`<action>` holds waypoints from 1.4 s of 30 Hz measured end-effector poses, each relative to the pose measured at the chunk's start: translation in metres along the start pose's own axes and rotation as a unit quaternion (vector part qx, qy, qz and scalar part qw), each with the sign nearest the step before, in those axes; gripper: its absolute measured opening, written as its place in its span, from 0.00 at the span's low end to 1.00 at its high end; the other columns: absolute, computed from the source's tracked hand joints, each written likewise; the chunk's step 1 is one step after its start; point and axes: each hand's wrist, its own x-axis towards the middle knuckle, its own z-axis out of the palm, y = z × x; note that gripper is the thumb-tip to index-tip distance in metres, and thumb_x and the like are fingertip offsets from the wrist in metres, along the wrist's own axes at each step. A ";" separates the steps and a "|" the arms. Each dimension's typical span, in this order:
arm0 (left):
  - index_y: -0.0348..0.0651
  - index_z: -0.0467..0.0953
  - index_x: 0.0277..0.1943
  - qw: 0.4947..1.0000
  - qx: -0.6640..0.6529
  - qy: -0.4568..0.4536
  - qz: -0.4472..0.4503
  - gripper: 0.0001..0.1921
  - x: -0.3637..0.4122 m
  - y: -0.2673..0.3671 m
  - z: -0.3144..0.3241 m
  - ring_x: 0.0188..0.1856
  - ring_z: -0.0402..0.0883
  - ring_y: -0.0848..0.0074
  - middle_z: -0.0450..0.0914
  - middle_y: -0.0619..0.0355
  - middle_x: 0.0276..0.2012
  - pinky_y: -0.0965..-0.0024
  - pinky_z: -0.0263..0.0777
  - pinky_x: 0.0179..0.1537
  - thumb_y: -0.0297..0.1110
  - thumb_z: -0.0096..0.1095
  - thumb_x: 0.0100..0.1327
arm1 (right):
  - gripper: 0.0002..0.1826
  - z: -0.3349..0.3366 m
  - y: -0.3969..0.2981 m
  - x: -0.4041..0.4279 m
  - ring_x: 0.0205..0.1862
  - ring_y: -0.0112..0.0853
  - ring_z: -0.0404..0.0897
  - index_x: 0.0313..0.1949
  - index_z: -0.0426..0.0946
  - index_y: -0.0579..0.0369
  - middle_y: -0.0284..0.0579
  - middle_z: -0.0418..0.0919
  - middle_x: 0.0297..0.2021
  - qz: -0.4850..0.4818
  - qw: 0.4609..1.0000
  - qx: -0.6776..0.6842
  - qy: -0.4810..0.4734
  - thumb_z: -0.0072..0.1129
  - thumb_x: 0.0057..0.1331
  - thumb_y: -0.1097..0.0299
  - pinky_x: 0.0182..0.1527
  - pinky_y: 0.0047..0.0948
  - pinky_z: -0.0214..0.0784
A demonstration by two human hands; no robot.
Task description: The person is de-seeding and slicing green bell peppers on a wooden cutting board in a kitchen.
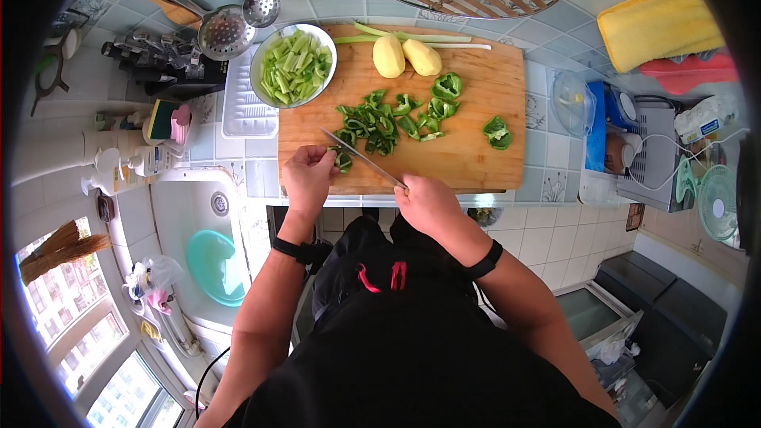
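My right hand point(429, 201) grips the handle of a kitchen knife point(370, 161), its blade slanting up and left over the wooden cutting board point(475, 172). Between the fingers of my left hand point(310, 171) is a piece of green pepper point(343, 161), just left of the blade. Beyond the knife lies a heap of cut green pepper point(371, 122). Larger pepper pieces point(446, 87) rest behind and to its right, and one hollow pepper piece point(497, 132) sits apart near the board's right side.
Two peeled potatoes point(389, 56) and some scallion stalks point(464, 46) lie along the board's back. A bowl of cut celery point(295, 68) overlaps the back left corner, beside a white plastic tray point(241, 110). Left is a sink point(196, 202) holding a turquoise basin point(215, 267). Skimmers point(226, 32) hang above.
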 end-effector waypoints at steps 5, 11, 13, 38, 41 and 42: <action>0.26 0.83 0.48 0.998 -0.059 0.021 -0.009 0.07 0.003 0.004 0.004 0.33 0.90 0.75 0.89 0.53 0.35 0.72 0.86 0.36 0.22 0.71 0.73 | 0.10 0.000 0.007 -0.015 0.34 0.59 0.87 0.44 0.85 0.55 0.58 0.86 0.32 -0.039 0.996 0.039 0.067 0.60 0.75 0.62 0.38 0.57 0.79; 0.25 0.82 0.46 1.000 -0.016 0.026 -0.002 0.09 0.006 0.003 0.004 0.32 0.91 0.73 0.89 0.52 0.34 0.71 0.86 0.34 0.23 0.74 0.70 | 0.12 -0.008 -0.011 -0.028 0.37 0.55 0.88 0.54 0.86 0.51 0.54 0.88 0.33 -0.041 0.999 -0.002 0.030 0.61 0.75 0.64 0.39 0.54 0.80; 0.25 0.81 0.43 0.998 -0.030 0.047 -0.011 0.07 0.006 0.002 0.007 0.31 0.91 0.72 0.88 0.51 0.33 0.69 0.87 0.32 0.21 0.71 0.70 | 0.13 -0.007 -0.012 -0.027 0.37 0.55 0.88 0.55 0.85 0.50 0.54 0.89 0.34 -0.047 0.998 -0.001 0.034 0.61 0.75 0.64 0.39 0.54 0.81; 0.28 0.81 0.42 0.997 -0.050 0.015 -0.054 0.06 0.004 0.003 -0.003 0.26 0.88 0.74 0.88 0.50 0.31 0.72 0.83 0.28 0.24 0.68 0.74 | 0.13 -0.007 -0.009 -0.003 0.40 0.60 0.89 0.41 0.83 0.60 0.60 0.89 0.35 0.011 0.999 -0.018 -0.038 0.60 0.76 0.62 0.45 0.58 0.82; 0.27 0.82 0.45 0.995 -0.087 0.007 -0.039 0.08 0.000 -0.010 -0.008 0.25 0.86 0.75 0.89 0.50 0.32 0.72 0.84 0.29 0.26 0.69 0.76 | 0.14 0.004 0.002 -0.002 0.39 0.61 0.88 0.40 0.83 0.60 0.61 0.88 0.34 -0.001 0.999 0.034 0.006 0.60 0.76 0.61 0.45 0.59 0.81; 0.26 0.82 0.46 0.996 -0.086 0.006 -0.038 0.08 -0.001 -0.011 -0.009 0.25 0.86 0.75 0.88 0.50 0.32 0.72 0.84 0.29 0.26 0.69 0.77 | 0.14 0.004 0.002 -0.003 0.39 0.61 0.88 0.40 0.83 0.60 0.61 0.88 0.34 0.001 0.999 0.037 0.008 0.60 0.76 0.61 0.45 0.59 0.81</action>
